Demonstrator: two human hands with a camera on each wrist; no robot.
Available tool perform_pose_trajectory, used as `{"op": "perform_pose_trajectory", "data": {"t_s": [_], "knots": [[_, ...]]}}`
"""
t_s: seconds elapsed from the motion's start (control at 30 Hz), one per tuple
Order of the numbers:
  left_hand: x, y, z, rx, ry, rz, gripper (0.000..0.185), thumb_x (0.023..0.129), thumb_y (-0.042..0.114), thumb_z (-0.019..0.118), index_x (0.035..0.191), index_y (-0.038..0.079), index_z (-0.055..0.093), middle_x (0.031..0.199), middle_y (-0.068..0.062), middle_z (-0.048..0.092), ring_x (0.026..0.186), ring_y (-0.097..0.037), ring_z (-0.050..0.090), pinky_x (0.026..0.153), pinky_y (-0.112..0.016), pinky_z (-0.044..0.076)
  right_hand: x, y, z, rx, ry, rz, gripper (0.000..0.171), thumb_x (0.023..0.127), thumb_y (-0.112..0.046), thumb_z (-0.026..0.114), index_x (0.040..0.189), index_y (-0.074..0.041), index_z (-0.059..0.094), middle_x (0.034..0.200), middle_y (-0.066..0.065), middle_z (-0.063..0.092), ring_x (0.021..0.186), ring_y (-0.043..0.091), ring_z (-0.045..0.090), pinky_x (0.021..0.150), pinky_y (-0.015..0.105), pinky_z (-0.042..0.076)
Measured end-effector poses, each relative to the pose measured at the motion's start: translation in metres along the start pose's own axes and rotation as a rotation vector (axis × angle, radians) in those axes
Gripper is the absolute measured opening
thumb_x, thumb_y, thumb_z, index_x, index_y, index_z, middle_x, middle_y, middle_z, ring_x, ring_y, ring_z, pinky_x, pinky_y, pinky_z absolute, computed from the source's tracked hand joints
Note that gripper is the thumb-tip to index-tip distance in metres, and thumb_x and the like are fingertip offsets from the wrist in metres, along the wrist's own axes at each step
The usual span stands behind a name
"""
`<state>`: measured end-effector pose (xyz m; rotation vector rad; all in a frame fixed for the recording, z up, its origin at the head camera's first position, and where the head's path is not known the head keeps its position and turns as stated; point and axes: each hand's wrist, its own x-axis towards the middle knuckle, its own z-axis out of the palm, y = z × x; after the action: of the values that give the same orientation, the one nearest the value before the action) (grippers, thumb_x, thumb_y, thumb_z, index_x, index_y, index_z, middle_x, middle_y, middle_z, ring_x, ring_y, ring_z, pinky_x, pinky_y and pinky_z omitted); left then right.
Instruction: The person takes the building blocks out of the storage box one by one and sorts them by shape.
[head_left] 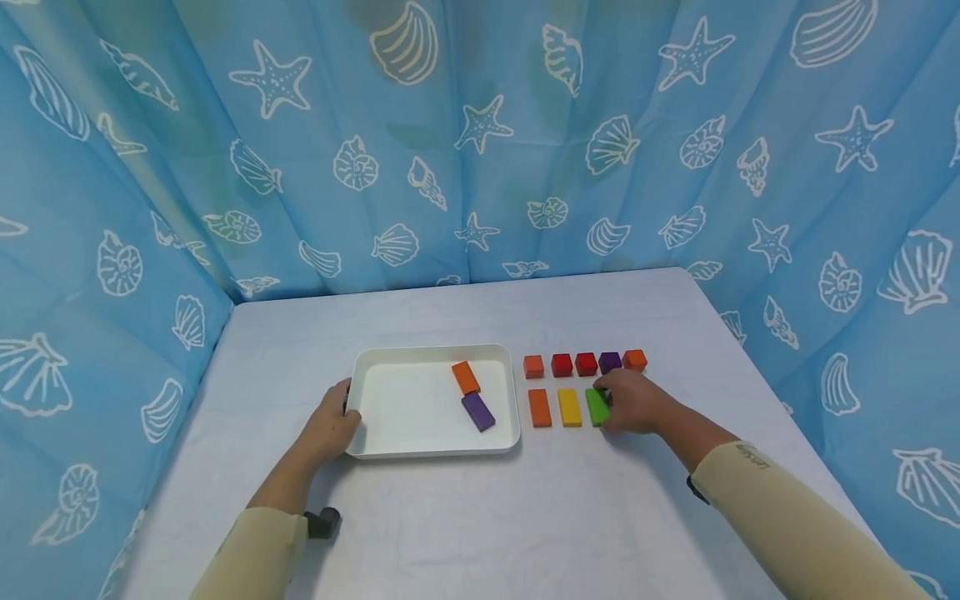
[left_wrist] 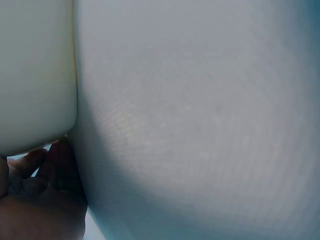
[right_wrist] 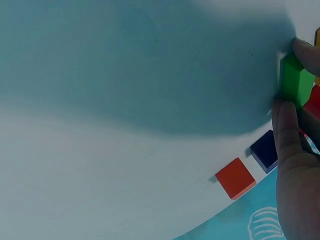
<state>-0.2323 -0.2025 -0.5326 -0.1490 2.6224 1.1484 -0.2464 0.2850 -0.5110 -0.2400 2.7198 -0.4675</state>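
Note:
My left hand (head_left: 335, 421) holds the left end of a shallow white tray (head_left: 431, 453), its thumb at the rim. Inside the tray lie an orange block (head_left: 465, 377) and a purple block (head_left: 478, 412), their ends close together. In the left wrist view the fingers (left_wrist: 62, 162) meet the tray's corner from outside. To the right of the tray, my right hand (head_left: 636, 402) pinches a green rectangular block (head_left: 596, 407) between thumb and fingers. The right wrist view has that green block (right_wrist: 296, 82) held by its two ends; whether it touches the table cannot be told.
Beside the green block lie a yellow block (head_left: 569, 407) and an orange-red block (head_left: 540, 407). Behind them is a row of small cubes: an orange-red cube (head_left: 533, 367), two red cubes (head_left: 573, 365), a purple cube (head_left: 611, 361) and an orange cube (head_left: 635, 359). A blue shell-patterned curtain (head_left: 480, 167) surrounds the white table.

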Motion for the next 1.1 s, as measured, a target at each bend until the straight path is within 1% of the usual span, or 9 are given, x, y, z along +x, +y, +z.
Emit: {"op": "perform_pose_trajectory", "data": {"t_s": [0.2,0.47,0.63,0.77,0.9,1.0,1.1], "knots": [[0.0,-0.002,-0.001,-0.005,-0.005,0.007,0.069,0.103,0.006,0.04,0.166,-0.007,0.016,0.168,-0.033,0.022,0.155,-0.052,0.022,0.124,-0.065,0.022,0.002,-0.002,0.0,-0.01,-0.008,0.016,0.073,0.076,-0.02,0.097,0.14,-0.001,0.067,0.121,0.012,0.067,0.111,0.031,0.06,0.093,0.051,0.062],[0.001,-0.005,0.0,-0.01,0.002,0.009,0.069,0.103,0.006,0.04,0.166,-0.007,0.016,0.168,-0.033,0.022,0.155,-0.052,0.022,0.123,-0.065,0.022,0.002,-0.002,0.001,-0.005,-0.008,0.015,0.074,0.076,-0.02,0.097,0.141,-0.002,0.066,0.121,0.012,0.066,0.113,0.031,0.059,0.093,0.051,0.062],[0.001,-0.003,0.0,-0.009,0.001,0.005,0.069,0.103,0.006,0.04,0.166,-0.007,0.016,0.168,-0.032,0.022,0.155,-0.052,0.022,0.124,-0.065,0.022,0.0,-0.004,-0.002,-0.02,-0.022,0.023,0.084,0.074,-0.022,0.098,0.147,-0.003,0.061,0.129,0.015,0.064,0.119,0.034,0.058,0.093,0.052,0.062],[0.001,-0.003,0.0,-0.007,0.002,0.01,0.069,0.103,0.006,0.041,0.166,-0.007,0.017,0.168,-0.032,0.024,0.155,-0.052,0.023,0.123,-0.066,0.022,-0.001,-0.008,-0.009,-0.052,-0.017,0.012,0.094,0.069,-0.025,0.102,0.15,-0.004,0.06,0.133,0.015,0.063,0.123,0.036,0.058,0.09,0.051,0.063],[0.001,-0.003,0.0,-0.003,0.002,0.012,0.068,0.103,0.006,0.04,0.166,-0.007,0.017,0.168,-0.032,0.024,0.155,-0.052,0.023,0.124,-0.065,0.022,-0.001,-0.014,-0.016,-0.057,0.001,-0.017,0.095,0.066,-0.026,0.103,0.149,-0.005,0.06,0.136,0.016,0.063,0.125,0.036,0.058,0.088,0.049,0.064],[0.001,-0.003,-0.001,0.002,0.001,0.015,0.068,0.103,0.006,0.04,0.166,-0.007,0.017,0.168,-0.032,0.024,0.155,-0.052,0.023,0.124,-0.065,0.021,0.0,-0.023,-0.02,-0.053,0.0,-0.027,0.094,0.068,-0.027,0.102,0.15,-0.006,0.06,0.138,0.016,0.062,0.123,0.035,0.058,0.088,0.048,0.064],[0.001,-0.003,0.0,0.003,0.001,0.02,0.068,0.103,0.006,0.04,0.166,-0.008,0.017,0.167,-0.033,0.024,0.155,-0.052,0.024,0.124,-0.065,0.022,0.004,-0.037,-0.024,-0.051,-0.008,-0.03,0.091,0.071,-0.027,0.101,0.15,-0.007,0.059,0.136,0.015,0.063,0.121,0.033,0.059,0.089,0.048,0.064]]}}
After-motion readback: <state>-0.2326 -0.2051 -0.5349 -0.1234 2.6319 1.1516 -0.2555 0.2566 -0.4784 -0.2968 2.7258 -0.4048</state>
